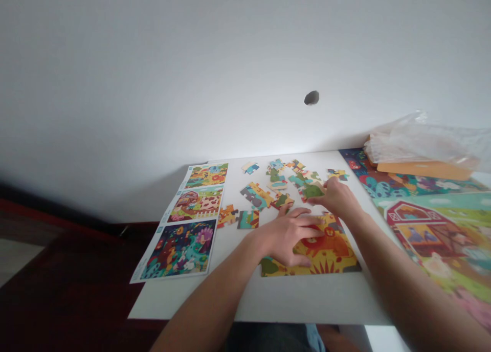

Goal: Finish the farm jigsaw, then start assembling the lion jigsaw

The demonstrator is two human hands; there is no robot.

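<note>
A partly joined yellow puzzle section [326,249] with a lion lies near the front of the white table [284,301]. My left hand [289,234] rests on its left part, fingers spread. Farther back, my right hand [337,196] has its thumb and fingertips closed on a green puzzle piece [312,190] among the loose pieces. Several loose pieces lie behind and left of the section, including a grey and yellow pair [256,195], a teal one [248,219] and an orange one [227,216].
A sheet with three reference pictures [195,204] lies at the left. On the right are a farm puzzle [452,229], a dark puzzle [418,188], and an orange item [422,170] under clear plastic [418,139]. A wall [230,86] with a hole stands behind.
</note>
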